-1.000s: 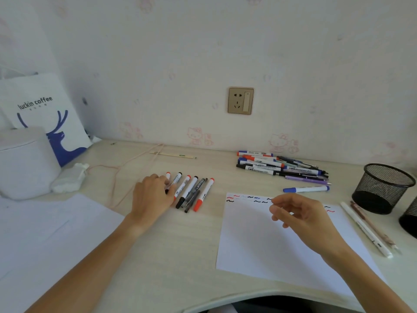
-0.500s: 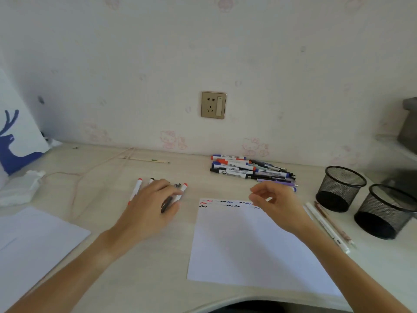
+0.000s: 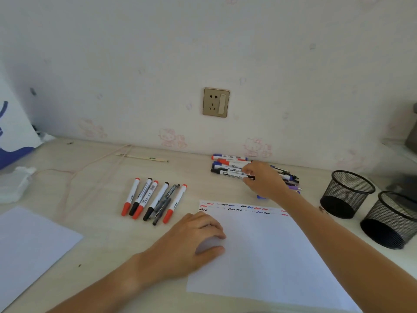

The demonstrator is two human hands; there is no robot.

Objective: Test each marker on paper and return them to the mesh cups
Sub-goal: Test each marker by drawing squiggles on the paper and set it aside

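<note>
Two black mesh cups stand at the right of the worktop (image 3: pixel 97 240): the farther cup (image 3: pixel 347 193) and the nearer cup (image 3: pixel 391 220), just beside each other, the nearer one partly cut by the frame edge. Left of centre lies a row of six pens (image 3: pixel 153 201): three red-capped markers, two black-capped markers and one slim dark pen, side by side and touching. At the back by the wall a pile of markers (image 3: pixel 228 166) lies crosswise; its count cannot be told, as the right hand (image 3: pixel 264 180) covers its right part. That hand's fingertips pinch the black marker (image 3: pixel 232 174) at the front of the pile. A blue cap just under the wrist is mostly hidden.

The left hand (image 3: pixel 191 240) rests with loosely curled fingers on the left edge of the test paper (image 3: pixel 259 256), holding nothing. The sheet carries two rows of small red, black and blue squiggles along its top edge; some are hidden behind the right forearm.

A second white sheet (image 3: pixel 29 242) lies at the left, cut off. A wall socket (image 3: pixel 216 102) sits above the pile. A thin cord (image 3: pixel 74 175) and a crumpled white tissue (image 3: pixel 13 185) lie at the far left.
</note>
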